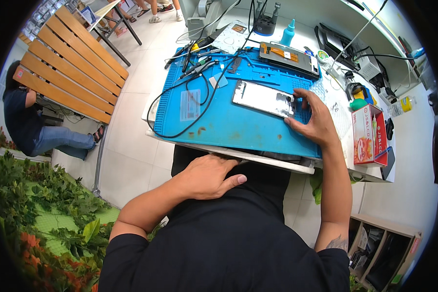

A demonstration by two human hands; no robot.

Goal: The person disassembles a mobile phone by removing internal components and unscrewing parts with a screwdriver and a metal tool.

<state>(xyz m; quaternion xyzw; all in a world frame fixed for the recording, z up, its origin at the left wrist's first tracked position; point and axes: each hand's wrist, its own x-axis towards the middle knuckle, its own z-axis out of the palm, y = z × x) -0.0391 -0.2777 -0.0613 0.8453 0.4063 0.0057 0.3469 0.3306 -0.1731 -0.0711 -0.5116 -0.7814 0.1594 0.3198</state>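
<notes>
A flat phone panel (264, 99), whitish and shiny with dark edges and dark patches at its right end, lies on the blue work mat (219, 131). My right hand (315, 118) is closed on its right end, thumb at the near edge and fingers at the far edge. My left hand (207, 176) is at the white front edge of the desk drawer (277, 165), low before my body. Its thumb stretches out to the side, and its fingertips disappear over the drawer edge. Behind the panel sits an opened phone (289, 58) with an orange flex cable.
A black cable (207, 104) loops across the mat, near several tools and a clear plastic card (190, 105). A blue bottle (288, 33) stands behind. Right of the mat is a red and white box (369, 136). A person (34, 117) sits left, by a slatted wooden bench (73, 63).
</notes>
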